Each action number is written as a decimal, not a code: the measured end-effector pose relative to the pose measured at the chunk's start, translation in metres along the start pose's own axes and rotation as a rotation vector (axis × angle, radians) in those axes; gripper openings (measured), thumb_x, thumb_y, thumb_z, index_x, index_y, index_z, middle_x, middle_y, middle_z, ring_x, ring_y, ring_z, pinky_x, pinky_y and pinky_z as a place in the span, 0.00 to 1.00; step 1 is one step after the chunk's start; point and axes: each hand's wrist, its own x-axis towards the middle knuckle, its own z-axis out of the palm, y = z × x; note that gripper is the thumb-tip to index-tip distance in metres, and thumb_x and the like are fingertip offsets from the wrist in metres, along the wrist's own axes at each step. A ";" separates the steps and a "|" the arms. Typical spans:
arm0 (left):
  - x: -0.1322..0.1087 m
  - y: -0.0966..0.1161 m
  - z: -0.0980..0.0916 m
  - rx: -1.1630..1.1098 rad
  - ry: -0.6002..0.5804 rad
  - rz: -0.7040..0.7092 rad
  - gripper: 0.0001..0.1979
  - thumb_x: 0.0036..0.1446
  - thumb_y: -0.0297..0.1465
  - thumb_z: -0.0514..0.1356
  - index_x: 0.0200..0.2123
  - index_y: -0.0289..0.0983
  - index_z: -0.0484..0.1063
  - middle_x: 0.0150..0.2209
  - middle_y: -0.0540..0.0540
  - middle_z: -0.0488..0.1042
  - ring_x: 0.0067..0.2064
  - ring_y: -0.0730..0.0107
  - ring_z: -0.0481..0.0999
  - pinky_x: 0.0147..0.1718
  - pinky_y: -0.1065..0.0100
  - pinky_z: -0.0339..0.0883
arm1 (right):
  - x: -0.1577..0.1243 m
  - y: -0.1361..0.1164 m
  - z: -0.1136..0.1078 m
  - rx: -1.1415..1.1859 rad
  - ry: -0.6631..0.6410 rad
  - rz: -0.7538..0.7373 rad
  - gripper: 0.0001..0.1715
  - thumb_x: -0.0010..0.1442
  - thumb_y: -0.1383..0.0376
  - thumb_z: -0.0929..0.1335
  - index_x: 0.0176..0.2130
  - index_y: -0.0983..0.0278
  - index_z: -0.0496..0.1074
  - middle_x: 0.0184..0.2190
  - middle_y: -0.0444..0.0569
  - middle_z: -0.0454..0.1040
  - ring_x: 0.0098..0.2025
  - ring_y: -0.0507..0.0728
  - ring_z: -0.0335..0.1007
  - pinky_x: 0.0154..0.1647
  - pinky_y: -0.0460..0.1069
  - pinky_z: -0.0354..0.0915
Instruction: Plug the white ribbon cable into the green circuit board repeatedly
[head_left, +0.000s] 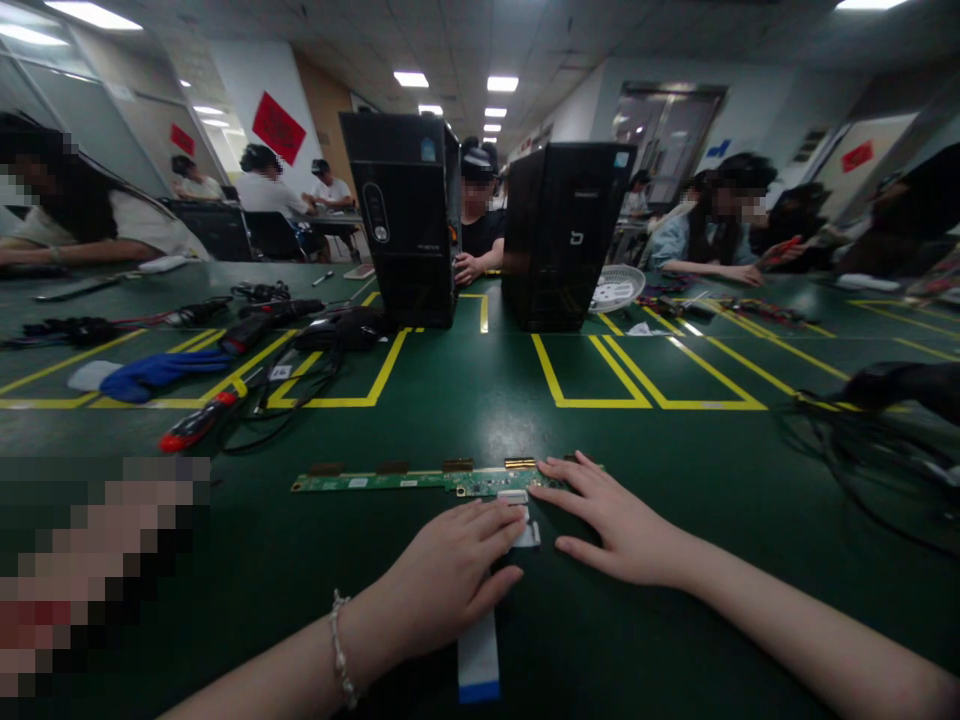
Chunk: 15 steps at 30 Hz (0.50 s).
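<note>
A long, narrow green circuit board [397, 482] lies across the table in front of me, with copper-coloured flex tabs along its far edge. My left hand [457, 565], a beaded bracelet at its wrist, rests over a white flat ribbon cable [478, 650]. Its fingers stretch out near the board's white connector [513, 496], the thumb held apart. Whether the cable sits inside the connector cannot be made out. The cable's blue-tipped end points toward me. With fingers spread, my right hand [611, 525] touches the board's right part and hides some of it.
Two black computer towers [409, 220] [570, 235] stand at mid-table, a person behind them. Left lie a red-black screwdriver [199, 422], a blue glove [165, 373] and black cables [322, 345]. More cables [847, 450] lie right. A white basket [619, 288] sits beyond.
</note>
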 end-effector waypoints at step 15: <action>-0.036 0.005 -0.045 0.369 0.327 -0.176 0.18 0.66 0.33 0.51 0.56 0.37 0.70 0.56 0.41 0.73 0.56 0.54 0.72 0.58 0.47 0.63 | 0.004 -0.008 -0.009 0.015 -0.036 0.035 0.30 0.68 0.51 0.61 0.65 0.57 0.59 0.66 0.56 0.55 0.69 0.64 0.47 0.68 0.69 0.41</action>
